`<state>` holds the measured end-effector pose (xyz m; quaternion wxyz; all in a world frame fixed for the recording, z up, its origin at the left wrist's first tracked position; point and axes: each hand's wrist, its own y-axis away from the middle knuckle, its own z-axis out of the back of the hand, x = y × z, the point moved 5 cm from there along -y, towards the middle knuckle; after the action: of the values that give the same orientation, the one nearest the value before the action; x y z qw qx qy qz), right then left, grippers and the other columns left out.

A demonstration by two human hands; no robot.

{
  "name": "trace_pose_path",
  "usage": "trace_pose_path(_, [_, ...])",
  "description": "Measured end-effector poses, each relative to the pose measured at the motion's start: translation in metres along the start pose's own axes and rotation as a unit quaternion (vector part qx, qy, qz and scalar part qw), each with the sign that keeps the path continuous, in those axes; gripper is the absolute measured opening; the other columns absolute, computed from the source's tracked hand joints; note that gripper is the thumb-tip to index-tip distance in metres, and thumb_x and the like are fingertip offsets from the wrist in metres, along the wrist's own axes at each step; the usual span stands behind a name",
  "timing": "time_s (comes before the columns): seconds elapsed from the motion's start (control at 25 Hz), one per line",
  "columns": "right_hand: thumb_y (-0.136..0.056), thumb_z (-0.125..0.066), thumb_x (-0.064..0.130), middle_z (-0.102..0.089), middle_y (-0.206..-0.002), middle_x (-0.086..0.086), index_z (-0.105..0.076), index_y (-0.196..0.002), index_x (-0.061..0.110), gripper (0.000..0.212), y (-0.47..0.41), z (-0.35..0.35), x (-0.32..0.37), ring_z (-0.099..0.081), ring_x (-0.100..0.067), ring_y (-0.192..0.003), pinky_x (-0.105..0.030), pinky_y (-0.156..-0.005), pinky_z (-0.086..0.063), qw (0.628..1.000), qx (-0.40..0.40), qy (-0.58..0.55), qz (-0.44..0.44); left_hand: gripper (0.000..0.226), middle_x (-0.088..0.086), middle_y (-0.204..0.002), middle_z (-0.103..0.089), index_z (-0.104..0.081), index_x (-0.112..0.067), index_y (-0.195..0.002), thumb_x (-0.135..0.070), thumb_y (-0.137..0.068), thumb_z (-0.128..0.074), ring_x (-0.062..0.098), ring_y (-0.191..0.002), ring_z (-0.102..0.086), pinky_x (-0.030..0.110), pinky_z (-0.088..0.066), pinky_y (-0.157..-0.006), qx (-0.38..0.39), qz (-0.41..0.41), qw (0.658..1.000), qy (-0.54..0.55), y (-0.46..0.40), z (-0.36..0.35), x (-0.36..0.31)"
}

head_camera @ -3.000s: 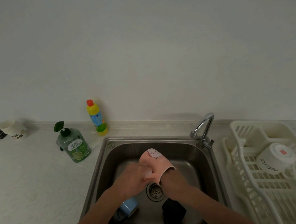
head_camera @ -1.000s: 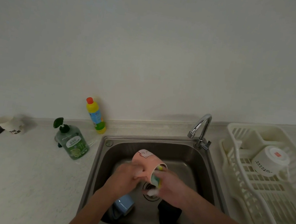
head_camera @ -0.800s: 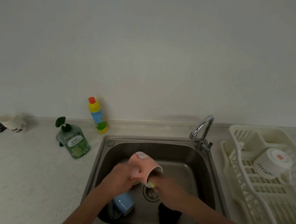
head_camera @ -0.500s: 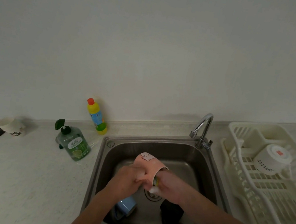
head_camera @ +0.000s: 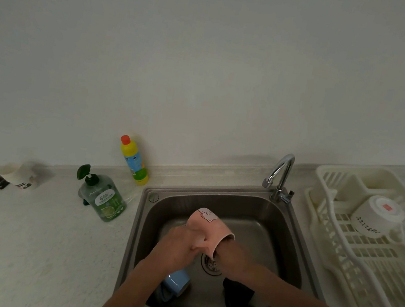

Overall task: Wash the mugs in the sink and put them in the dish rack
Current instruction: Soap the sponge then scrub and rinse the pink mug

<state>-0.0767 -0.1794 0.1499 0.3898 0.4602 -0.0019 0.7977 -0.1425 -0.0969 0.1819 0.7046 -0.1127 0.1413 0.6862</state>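
The left hand grips the pink mug around its wall and holds it tilted above the sink, mouth turned toward the right arm. The right hand is pushed into this mouth up to the wrist; its fingers are hidden inside, so I cannot tell if they are open or closed, or whether they hold sth.

Progress, as I judge it: one white mug already stands upside down in the dish rack, far to the right of the grip. The pink mug is in the scrubbing step, not yet rinsed. Below the grip, on the sink bottom, a blue mug lies under the left wrist and a black mug under the right forearm; both seem unwashed. So approx. one of four is done, and the tap behind the grip gives no water now.

Compared w/ half a second ago, the right hand has gone deeper: then its fingers and a bit of yellow-green sponge showed at the rim, now neither is visible. The left hand's grip looks unchanged.
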Motion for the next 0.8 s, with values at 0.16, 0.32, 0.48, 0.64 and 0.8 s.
trace_pose_path(0.16, [-0.094,-0.062,0.009,-0.071,-0.109,-0.006,-0.063,-0.116,0.014,0.023,0.022,0.002,-0.008,-0.067,-0.020,-0.103,-0.047,-0.082,-0.052,0.996,-0.019,-0.075,0.052,0.017,-0.002,-0.106,-0.067,-0.067,-0.019,-0.106,-0.031,-0.095,-0.060,0.014,-0.098,-0.062,0.017,-0.040,-0.082,-0.013,0.019,0.999,0.037,0.002,0.009,0.009])
trace_pose_path(0.32, [-0.096,-0.058,0.023,-0.060,-0.113,-0.005,-0.062,-0.107,0.026,0.012,-0.001,0.005,-0.042,-0.060,-0.021,-0.097,-0.040,-0.081,-0.053,0.996,-0.053,0.061,0.040,0.020,-0.001,-0.104,-0.067,-0.067,-0.019,-0.105,-0.035,-0.093,-0.062,0.015,-0.096,-0.062,0.024,-0.046,-0.081,-0.020,0.046,0.999,0.020,0.003,0.022,0.025])
trace_pose_path(0.48, [-0.080,-0.076,0.030,-0.051,-0.135,-0.003,-0.052,-0.141,0.018,0.067,-0.048,-0.020,-0.053,-0.054,-0.028,-0.114,-0.040,-0.106,-0.041,0.993,0.013,0.089,0.070,0.020,-0.003,-0.108,-0.064,-0.064,-0.020,-0.107,-0.035,-0.096,-0.058,0.012,-0.101,-0.058,0.019,-0.038,-0.081,-0.010,0.031,0.999,-0.001,0.002,0.013,0.014])
trace_pose_path(0.64, [-0.086,-0.071,0.025,-0.061,-0.123,-0.004,-0.056,-0.130,0.021,0.046,0.001,0.014,0.015,-0.058,-0.022,-0.111,-0.043,-0.100,-0.048,0.994,-0.053,0.021,0.096,0.018,-0.002,-0.105,-0.065,-0.064,-0.018,-0.106,-0.032,-0.097,-0.056,0.012,-0.098,-0.059,0.017,-0.037,-0.080,-0.016,0.011,1.000,0.002,-0.001,0.011,0.005])
trace_pose_path(0.8, [-0.095,-0.063,0.016,-0.064,-0.118,0.000,-0.060,-0.126,0.017,0.031,0.027,0.023,-0.007,-0.064,-0.017,-0.105,-0.047,-0.088,-0.057,0.990,-0.048,-0.027,0.131,0.014,-0.007,-0.098,-0.066,-0.066,-0.021,-0.098,-0.034,-0.093,-0.062,0.008,-0.089,-0.061,0.019,-0.044,-0.078,-0.027,0.014,0.999,0.035,-0.001,0.015,0.016])
